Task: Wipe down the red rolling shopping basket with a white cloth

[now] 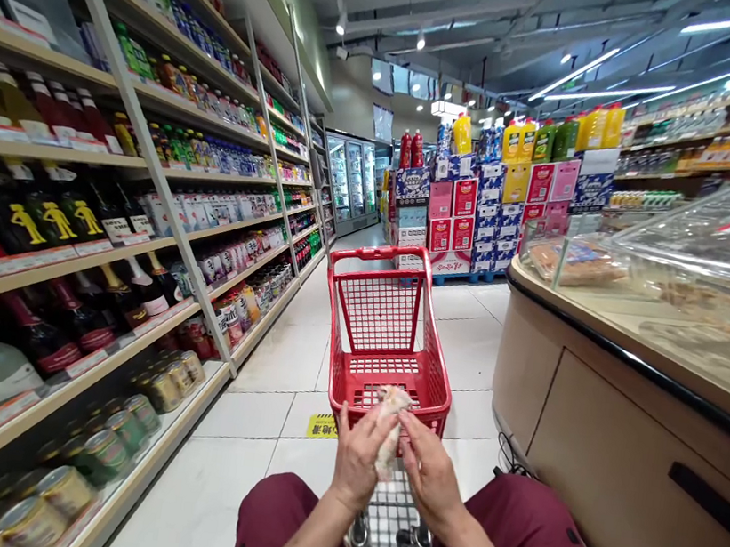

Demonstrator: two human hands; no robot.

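A: Where are we w/ the bag?

B: Both our hands are on it. Left hand [355, 456] is wrapped round the left side of the small plastic bag [390, 429], fingers curled shut on it. Right hand [429, 472] pinches the top right edge, thumb and fingertips closed on the film. Bag's held up betw. the two hands, just over the near rim of the red cart [388, 348].

A: In the basket yet?

B: No. Basket looks bare inside as far as we can see, so we'd judge the bag isn't put down yet. Whether we're tying or opening it, can't tell; the top is bunched at our fingertips.

A: What's it like?

B: Thin, crinkly, see-through film, pale lumpy stuff inside w/ a pinkish tint. Can't say what it is. Soft, no fixed shape, sags betw. the hands.

A: Cart?

B: Hard red plastic, grid mesh walls and floor, rounded rim, tapering toward the bottom. Wire lower rack [389, 528] near our knees, metal grid.

A: Around us?

B: Left, long shelves [148, 182] of glass bottles, round tins at the bottom row. Right, a curved wood-look counter [596, 403] w/ clear domed covers over food. Glossy pale tile floor [253, 411], yellow sticker on it just beside the cart. Stacked drink cartons [481, 208] at the aisle end.
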